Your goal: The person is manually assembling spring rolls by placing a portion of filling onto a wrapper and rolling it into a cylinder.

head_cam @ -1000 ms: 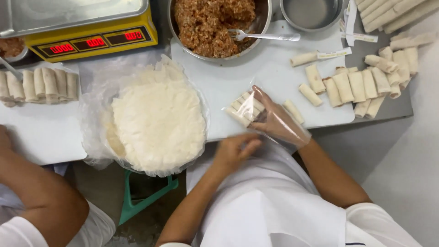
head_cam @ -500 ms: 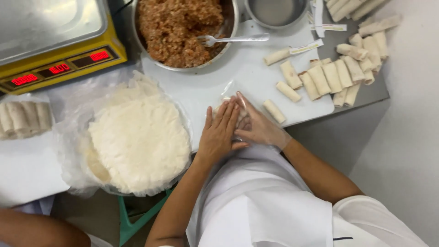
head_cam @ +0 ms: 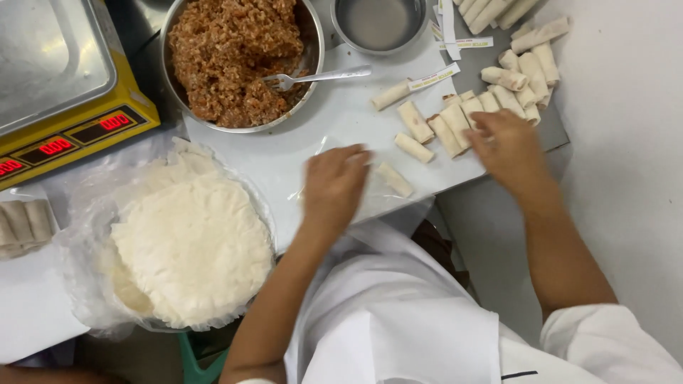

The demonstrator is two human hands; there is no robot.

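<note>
Under my left palm lies a thin clear plastic sheet (head_cam: 324, 153), flat on the white board. Just beside it rests one pale rolled spring roll (head_cam: 394, 179), lying slantwise. My right hand touches a cluster of similar rolls (head_cam: 455, 124), packed side by side.

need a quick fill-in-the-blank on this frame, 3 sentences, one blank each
1. The fork rests in the bowl of ___ filling.
2. The right hand reaches the group of finished ___ on the white board.
3. The left hand lies flat on a sheet of clear ___.

Missing words: meat; rolls; plastic
</note>
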